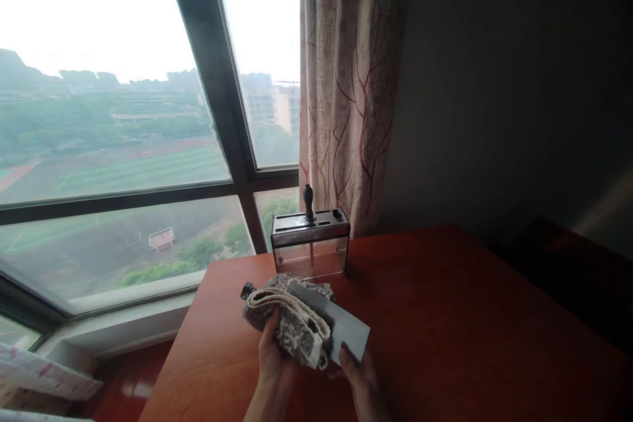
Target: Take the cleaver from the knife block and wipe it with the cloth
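Head view: cleaver wiped in a folded cloth above the table.
Left hand (271, 359) gripped the cloth (291, 323) wrapped round the cleaver (341, 330); right hand (359, 379) pinched the blade's corner; knife block (310, 244) stood just behind on the table (445, 330).

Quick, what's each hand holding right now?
Left hand: closed around the folded cloth, which is wrapped over the cleaver.
Right hand: fingers on the lower corner of the cleaver blade, steadying it.
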`<state>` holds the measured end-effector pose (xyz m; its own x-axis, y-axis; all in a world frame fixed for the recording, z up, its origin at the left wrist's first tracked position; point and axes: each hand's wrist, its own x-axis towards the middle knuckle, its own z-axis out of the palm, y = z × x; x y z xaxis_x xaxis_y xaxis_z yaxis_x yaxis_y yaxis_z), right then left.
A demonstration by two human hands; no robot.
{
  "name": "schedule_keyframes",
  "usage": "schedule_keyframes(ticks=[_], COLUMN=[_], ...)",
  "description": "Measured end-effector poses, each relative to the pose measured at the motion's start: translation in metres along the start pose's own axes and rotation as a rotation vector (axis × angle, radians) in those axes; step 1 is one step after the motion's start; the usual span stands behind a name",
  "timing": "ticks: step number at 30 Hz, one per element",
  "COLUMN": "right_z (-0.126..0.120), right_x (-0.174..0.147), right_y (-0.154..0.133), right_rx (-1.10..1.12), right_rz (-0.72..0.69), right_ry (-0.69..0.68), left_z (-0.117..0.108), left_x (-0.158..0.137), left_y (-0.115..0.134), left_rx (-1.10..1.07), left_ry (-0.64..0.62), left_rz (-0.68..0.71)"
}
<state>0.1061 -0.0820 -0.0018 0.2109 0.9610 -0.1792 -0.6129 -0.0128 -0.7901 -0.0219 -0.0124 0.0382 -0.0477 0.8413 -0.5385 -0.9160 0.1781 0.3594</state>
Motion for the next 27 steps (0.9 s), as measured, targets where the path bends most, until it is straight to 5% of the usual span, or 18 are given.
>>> schedule_keyframes(ticks=[5, 11, 17, 23, 27], right_z=[-0.006, -0.001, 0.001, 0.004, 0.013], right_x=[-0.003, -0.001, -0.004, -0.005, -0.008], right_y=[-0.005, -0.020, -0.026, -0.048, -0.057], right_rx=[-0.284, -0.359, -0.437, -0.823, -1.218], right_rz=[-0.021, 0.064, 0.017, -0.167, -0.350], right_ry=[0.004, 0.043, 0.027, -0.403, -0.570], left_z=[-0.007, -0.018, -0.026, -0.019, -0.020], left_x=[0.003, 0.003, 0.004, 0.003, 0.006], left_y=[0.004, -0.002, -0.005, 0.004, 0.010], left_rx=[0.060, 0.112, 0.010, 0.020, 0.047], left_ry=[-0.056, -0.192, -0.209, -0.156, -0.135], left_rz=[-0.032, -0.035, -0.200, -0.177, -0.115])
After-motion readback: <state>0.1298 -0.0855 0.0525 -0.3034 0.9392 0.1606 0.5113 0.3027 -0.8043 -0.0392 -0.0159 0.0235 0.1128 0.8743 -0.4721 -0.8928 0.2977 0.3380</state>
